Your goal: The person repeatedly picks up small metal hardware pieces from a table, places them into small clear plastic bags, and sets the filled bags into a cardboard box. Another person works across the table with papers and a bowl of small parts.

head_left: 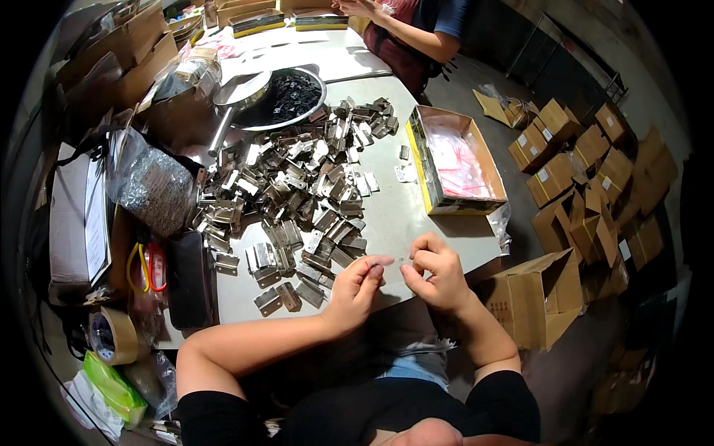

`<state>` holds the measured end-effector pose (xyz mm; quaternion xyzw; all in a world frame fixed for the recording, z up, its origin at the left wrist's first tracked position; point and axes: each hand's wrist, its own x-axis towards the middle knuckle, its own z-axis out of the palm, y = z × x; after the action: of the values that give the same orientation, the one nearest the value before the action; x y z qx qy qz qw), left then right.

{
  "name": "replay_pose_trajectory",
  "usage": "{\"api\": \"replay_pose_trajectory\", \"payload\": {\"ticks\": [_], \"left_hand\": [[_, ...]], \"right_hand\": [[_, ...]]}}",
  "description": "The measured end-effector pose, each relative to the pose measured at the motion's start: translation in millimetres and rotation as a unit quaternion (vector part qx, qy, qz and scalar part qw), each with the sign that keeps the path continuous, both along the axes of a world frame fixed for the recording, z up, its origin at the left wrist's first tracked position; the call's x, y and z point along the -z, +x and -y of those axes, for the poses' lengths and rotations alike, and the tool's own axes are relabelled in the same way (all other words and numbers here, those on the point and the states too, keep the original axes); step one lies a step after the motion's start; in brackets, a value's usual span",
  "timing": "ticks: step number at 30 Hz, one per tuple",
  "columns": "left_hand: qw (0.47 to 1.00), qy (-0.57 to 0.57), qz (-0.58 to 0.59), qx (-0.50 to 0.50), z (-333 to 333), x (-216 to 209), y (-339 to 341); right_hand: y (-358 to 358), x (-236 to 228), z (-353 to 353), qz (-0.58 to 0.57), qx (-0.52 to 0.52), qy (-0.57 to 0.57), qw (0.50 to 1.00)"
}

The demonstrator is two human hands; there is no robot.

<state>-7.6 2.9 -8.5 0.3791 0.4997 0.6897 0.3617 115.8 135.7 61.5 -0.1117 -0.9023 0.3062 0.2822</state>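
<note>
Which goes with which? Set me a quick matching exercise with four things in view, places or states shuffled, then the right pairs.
Things:
1. left hand
2. bowl
3. metal pieces
4. tape roll

Places or states:
A. heaped across the table
B. tan, at the picture's lower left
C. holding black pieces
D. with a pale filmy thing at its fingertips

Pairs: 1-D, 2-C, 3-A, 4-B

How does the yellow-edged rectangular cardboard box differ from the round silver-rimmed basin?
The cardboard box is rectangular; the basin is round. The box holds red-marked clear plastic bags; the basin holds small black pieces. The box sits nearer the right hand than the basin. Both are open-topped.
</note>
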Motion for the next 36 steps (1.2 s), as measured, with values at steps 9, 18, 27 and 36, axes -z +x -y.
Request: {"api": "replay_pose_trajectory", "payload": {"ticks": [9, 18, 27, 36], "left_hand": [[0.988, 0.048, -0.148, -0.023, -0.8, -4.0, 1.1], [0.995, -0.029, -0.017, 0.089, 6.2, -8.7, 3.4], [0.984, -0.056, -0.136, 0.103, 9.4, -4.9, -1.3], [0.952, 0.082, -0.291, 0.04, 8.2, -2.2, 5.9]], "right_hand": [[18.9, -9.7, 1.1, -0.007, 0.005, -0.004, 1.0], [39.5, -8.7, 14.6, 0.0, 0.016, -0.023, 1.0], [37.0, -43.0, 39.1, 0.064, -0.088, 0.03, 0.994], [34.1, -42.4, 34.1, 0.252, -0.149, 0.108, 0.95]]}}
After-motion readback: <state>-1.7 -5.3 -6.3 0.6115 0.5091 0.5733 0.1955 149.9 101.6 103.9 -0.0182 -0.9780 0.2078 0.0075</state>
